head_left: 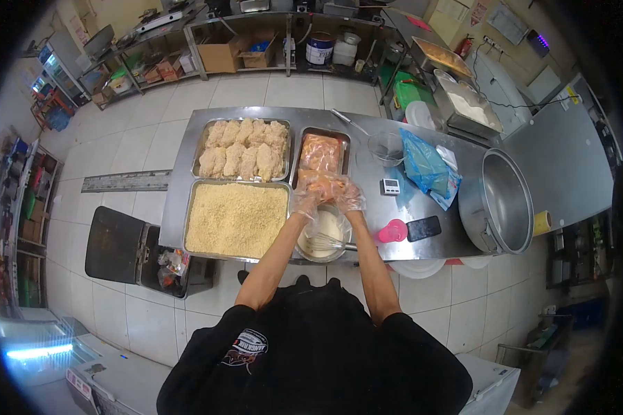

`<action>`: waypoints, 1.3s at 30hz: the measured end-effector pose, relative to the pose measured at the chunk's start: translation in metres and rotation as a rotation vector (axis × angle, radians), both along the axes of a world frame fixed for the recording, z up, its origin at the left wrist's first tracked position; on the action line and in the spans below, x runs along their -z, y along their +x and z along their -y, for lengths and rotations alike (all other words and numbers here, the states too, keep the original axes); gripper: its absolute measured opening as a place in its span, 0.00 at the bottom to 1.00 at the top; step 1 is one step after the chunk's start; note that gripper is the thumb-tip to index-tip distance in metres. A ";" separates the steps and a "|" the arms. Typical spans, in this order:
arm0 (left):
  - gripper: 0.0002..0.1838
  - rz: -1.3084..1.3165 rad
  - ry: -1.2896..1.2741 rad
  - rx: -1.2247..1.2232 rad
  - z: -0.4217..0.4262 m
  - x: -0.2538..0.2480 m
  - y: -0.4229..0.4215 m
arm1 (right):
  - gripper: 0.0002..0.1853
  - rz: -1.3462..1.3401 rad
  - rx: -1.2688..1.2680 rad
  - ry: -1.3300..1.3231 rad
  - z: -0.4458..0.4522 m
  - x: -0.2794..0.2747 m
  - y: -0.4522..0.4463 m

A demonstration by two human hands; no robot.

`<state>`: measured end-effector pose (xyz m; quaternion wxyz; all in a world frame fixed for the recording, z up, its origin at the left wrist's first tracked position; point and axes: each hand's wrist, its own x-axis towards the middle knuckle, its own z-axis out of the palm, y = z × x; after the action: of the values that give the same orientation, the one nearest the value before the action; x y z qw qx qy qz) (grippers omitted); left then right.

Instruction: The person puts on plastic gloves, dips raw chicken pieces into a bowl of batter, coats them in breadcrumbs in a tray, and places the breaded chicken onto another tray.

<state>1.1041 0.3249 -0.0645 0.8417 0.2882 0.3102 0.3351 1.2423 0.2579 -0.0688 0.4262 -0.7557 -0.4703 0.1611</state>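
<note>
My left hand (307,200) and my right hand (351,196), both in clear plastic gloves, are closed on a piece of orange marinated raw meat (320,182). They hold it at the near end of a metal tray (347,147) with more marinated raw meat (321,152). Below my wrists stands a round bowl of whitish batter (314,252), with a wire whisk (329,243) resting in it. To the left is a tray of pale breadcrumbs (239,218). Behind that, a second tray holds several breaded pieces (242,149). The gloves hide part of the meat and my fingertips.
Right on the steel table (367,242) are a strainer (386,148), a blue plastic bag (426,166), a timer (390,187), a pink cup (393,231), a phone (423,228) and a large pot (495,200). An open bin (166,263) stands below, left.
</note>
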 end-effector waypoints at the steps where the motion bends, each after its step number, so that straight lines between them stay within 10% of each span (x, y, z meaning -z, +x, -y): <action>1: 0.15 -0.066 0.308 -0.004 -0.004 0.004 -0.005 | 0.12 -0.086 0.068 0.063 0.004 0.007 -0.003; 2: 0.16 -0.136 0.609 -0.002 -0.002 0.015 -0.010 | 0.12 -0.096 0.065 0.047 0.009 0.009 -0.011; 7: 0.20 -0.089 0.515 -0.004 0.025 -0.006 -0.031 | 0.12 -0.742 0.162 0.331 0.023 0.019 -0.030; 9: 0.21 -0.505 1.065 0.050 0.028 -0.018 -0.049 | 0.12 -0.761 0.160 0.331 0.039 0.015 -0.034; 11: 0.19 -0.569 0.966 0.119 0.036 -0.014 -0.059 | 0.11 -0.779 0.153 0.335 0.055 0.008 -0.041; 28: 0.12 -1.022 1.128 0.027 0.040 0.018 -0.109 | 0.17 0.532 0.001 -0.437 0.047 0.111 -0.037; 39: 0.25 -0.939 0.957 -0.006 0.004 -0.008 -0.227 | 0.08 0.074 0.075 -0.290 0.040 0.036 -0.047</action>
<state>0.8768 0.3209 -0.0564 0.3960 0.7439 0.4616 0.2772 1.1950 0.2175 -0.1047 0.3005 -0.8318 -0.4290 0.1836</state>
